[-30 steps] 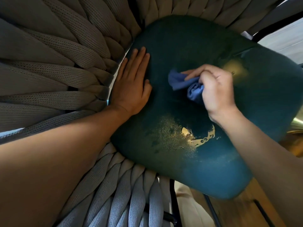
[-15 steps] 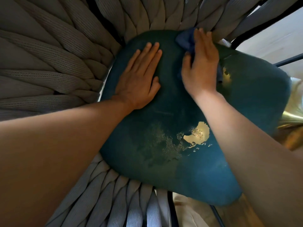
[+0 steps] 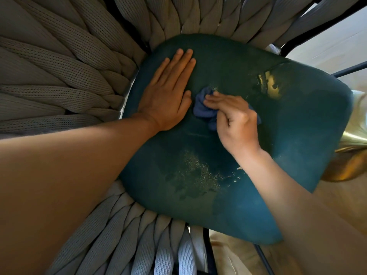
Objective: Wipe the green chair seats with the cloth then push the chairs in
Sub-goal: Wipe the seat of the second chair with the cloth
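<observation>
Pale flooring (image 3: 337, 42) shows at the upper right, past dark metal frame bars (image 3: 309, 32); warmer wood-toned floor (image 3: 248, 259) sits below the seat's near edge.

Chair: thick woven grey rope straps (image 3: 69, 76) wrap round the back and side, fanning out from under the cushion. More of the same straps, lighter in tone, run beneath the near edge.

Green seat cushion (image 3: 297, 135): dark teal, rounded corners, fills the middle of the view. Bright glare patches on its surface, one toward the far right, one speckled patch near the front centre. Cannot tell whether these are wet or only reflected light.

Left hand (image 3: 168, 96): palm down, flat on the cushion's far left part, fingers straight and held together, thumb out to the side. Holds nothing; presses on the fabric.

Right hand (image 3: 238, 120): just beside the left, thumb of the left nearly meeting the cloth. Fingers curled round a bunched blue cloth (image 3: 204, 110), index finger lying over the top of it. Cloth is down on the cushion, near its centre, most of it poking out to the left of the knuckles, a small corner showing on the right side.

Both bare forearms reach in from the lower corners.

A gold-coloured object (image 3: 347, 163) sits beyond the cushion's right edge; too cropped to name.
</observation>
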